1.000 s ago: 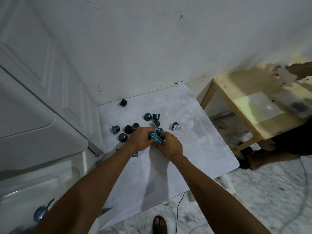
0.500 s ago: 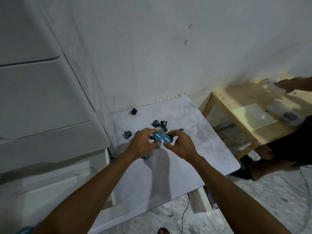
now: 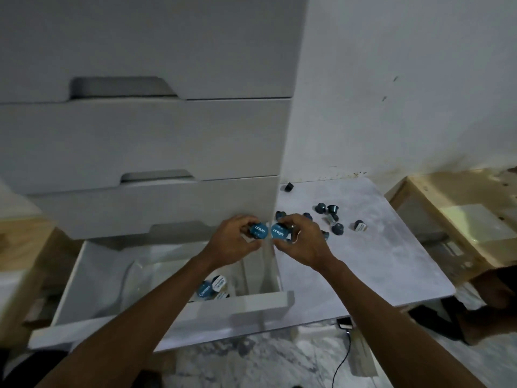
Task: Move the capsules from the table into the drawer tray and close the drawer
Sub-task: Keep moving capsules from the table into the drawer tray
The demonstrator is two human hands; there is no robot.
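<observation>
Mid-carry at centre frame, my left hand pinches one capsule and my right hand a second capsule by the open drawer at lower left; next I should lower and release them, with loose capsules on the table at right.

Matt marbled table, foil-lidded capsules

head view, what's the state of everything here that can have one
bottom drawer, pulled open
upper drawers, shut
left hand, grips a blue-lidded capsule
right hand, grips a second capsule
stored capsules, lying inside the bottom drawer
loose capsules, scattered on the table, not yet moved
</observation>
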